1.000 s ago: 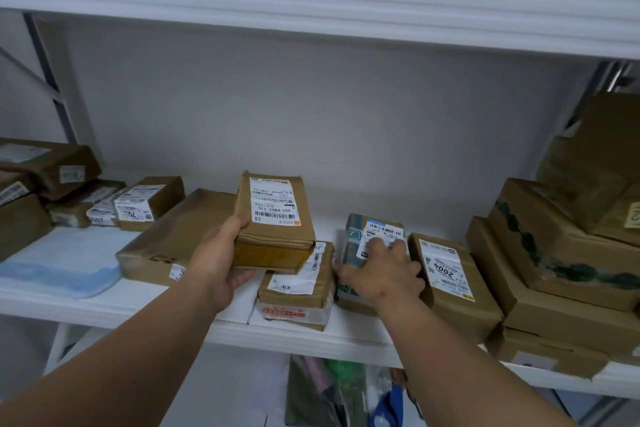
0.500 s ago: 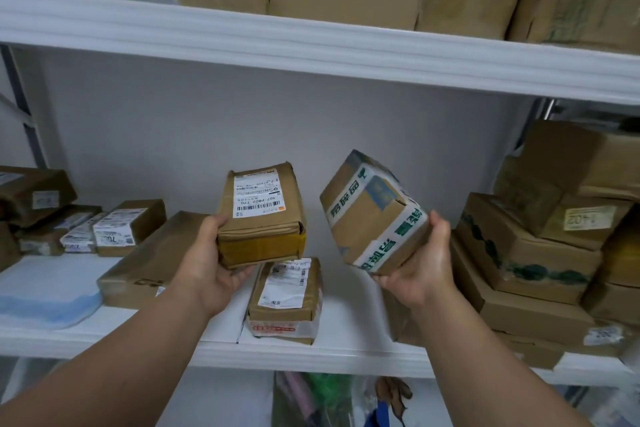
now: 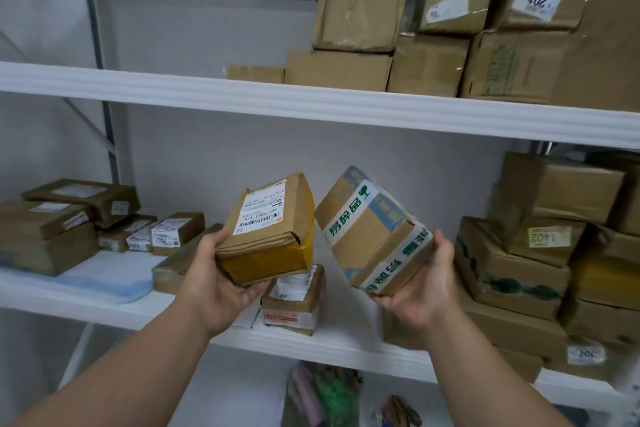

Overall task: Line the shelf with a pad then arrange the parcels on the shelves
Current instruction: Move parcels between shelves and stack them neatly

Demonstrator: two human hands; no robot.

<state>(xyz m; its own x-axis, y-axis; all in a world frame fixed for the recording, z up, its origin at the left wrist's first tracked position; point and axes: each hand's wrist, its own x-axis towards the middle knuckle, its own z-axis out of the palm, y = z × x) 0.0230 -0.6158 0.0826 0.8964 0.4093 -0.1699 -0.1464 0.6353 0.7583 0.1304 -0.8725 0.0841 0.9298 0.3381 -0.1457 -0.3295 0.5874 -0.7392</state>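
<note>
My left hand grips a brown parcel with a white barcode label, held tilted above the middle shelf. My right hand holds a box wrapped in green-and-white printed tape, also tilted, beside the first parcel and nearly touching it. A white-and-blue pad lies on the middle shelf at the left. A small labelled parcel lies on the shelf below my hands. The upper shelf carries several cardboard boxes on its right half.
Small labelled parcels are stacked at the left of the middle shelf. Larger boxes are piled at its right. A flat brown box lies behind my left hand. Bags sit under the shelf. The upper shelf's left half is bare.
My right hand picked the taped box up off the middle shelf and lifted it. Both parcels rose and tilted, and the view swung upward onto the upper shelf.
</note>
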